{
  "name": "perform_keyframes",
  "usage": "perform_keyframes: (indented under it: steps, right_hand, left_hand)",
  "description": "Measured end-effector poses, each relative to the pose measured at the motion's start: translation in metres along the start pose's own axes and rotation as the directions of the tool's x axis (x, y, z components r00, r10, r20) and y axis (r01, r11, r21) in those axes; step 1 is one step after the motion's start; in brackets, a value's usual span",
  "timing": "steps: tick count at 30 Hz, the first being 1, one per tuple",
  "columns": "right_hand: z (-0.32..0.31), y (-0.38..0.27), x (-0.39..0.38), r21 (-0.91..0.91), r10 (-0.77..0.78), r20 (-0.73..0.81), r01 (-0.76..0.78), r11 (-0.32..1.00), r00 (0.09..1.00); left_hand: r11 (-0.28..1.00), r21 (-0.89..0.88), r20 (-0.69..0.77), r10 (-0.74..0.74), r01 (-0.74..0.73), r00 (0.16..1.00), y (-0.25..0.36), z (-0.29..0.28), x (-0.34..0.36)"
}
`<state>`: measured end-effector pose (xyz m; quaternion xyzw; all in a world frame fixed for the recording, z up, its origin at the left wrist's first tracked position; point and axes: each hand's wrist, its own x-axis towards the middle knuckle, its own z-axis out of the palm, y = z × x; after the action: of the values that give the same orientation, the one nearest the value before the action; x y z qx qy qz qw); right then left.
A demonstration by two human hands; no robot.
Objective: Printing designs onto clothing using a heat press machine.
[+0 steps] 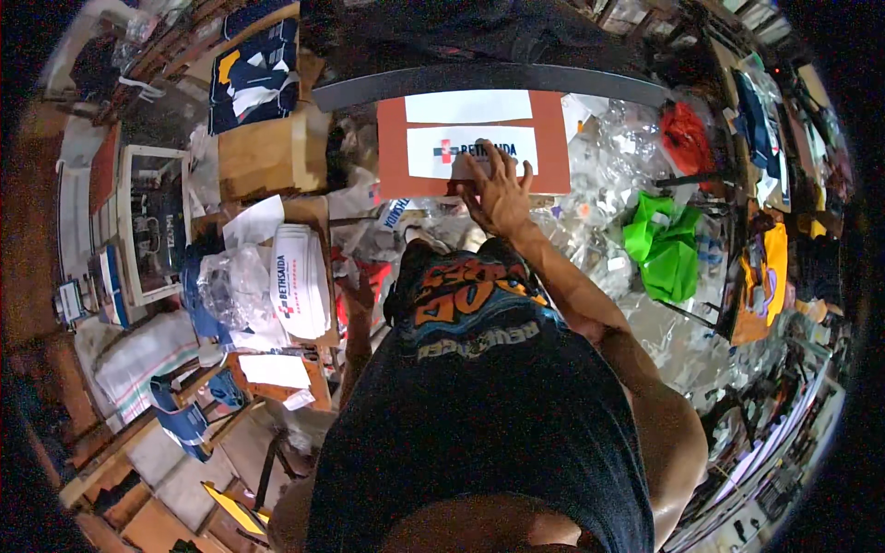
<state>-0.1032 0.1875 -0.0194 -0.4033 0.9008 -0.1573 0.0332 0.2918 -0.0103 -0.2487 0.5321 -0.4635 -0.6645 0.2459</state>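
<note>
My right hand (pixel 502 195) reaches forward with its fingers spread over a white panel (pixel 424 166) printed with a red-and-blue cross and dark lettering. The panel lies flat on a reddish-brown board (pixel 394 147). A second white panel (pixel 468 106) lies on the same board, beyond the first and partly under a dark bar (pixel 489 83). Low beside my body, my left hand (pixel 356 293) is close to a stack of printed white panels (pixel 302 304). Its fingers are dim and partly hidden, so their grip is unclear. Something red (pixel 376 276) shows just beside it.
Clear plastic wrap (pixel 244 286) lies left of the stack. To the right, a green bag (pixel 662 244) and a red bundle (pixel 684 138) rest among crumpled clear plastic (pixel 599 221). A framed screen (pixel 155 226) stands at far left. Brown cardboard (pixel 272 152) sits at back left.
</note>
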Motion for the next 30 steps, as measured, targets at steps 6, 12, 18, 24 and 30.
perform_keyframes:
  steps: [6, 12, 18, 24, 30]
  right_hand:
    - [-0.016, -0.007, 0.005, 0.069, -0.045, 0.021, 0.044, 0.997, 0.999]
    - [-0.054, -0.033, 0.014, 0.673, -0.115, 0.216, -0.063, 0.737, 0.97]
    - [-0.04, -0.038, 0.014, 0.882, -0.267, 0.336, -0.202, 0.426, 0.903]
    - [-0.064, -0.042, 0.022, 0.933, -0.279, 0.333, -0.272, 0.234, 0.901]
    - [-0.069, -0.031, 0.034, 0.916, -0.373, 0.394, -0.389, 0.093, 0.84]
  left_hand:
    - [0.95, 0.31, 0.274, -0.057, -0.032, 0.96, 0.041, 0.014, -0.01]
    - [0.918, -0.237, 0.584, -0.128, 0.318, 0.802, 0.227, 0.141, -0.056]
    - [0.716, -0.346, 0.801, -0.111, 0.607, 0.588, 0.284, 0.187, -0.077]
    - [0.8, -0.22, 0.833, -0.144, 0.559, 0.534, 0.292, 0.223, -0.085]
    - [0.926, -0.028, 0.881, -0.155, 0.377, 0.447, 0.283, 0.241, -0.085]
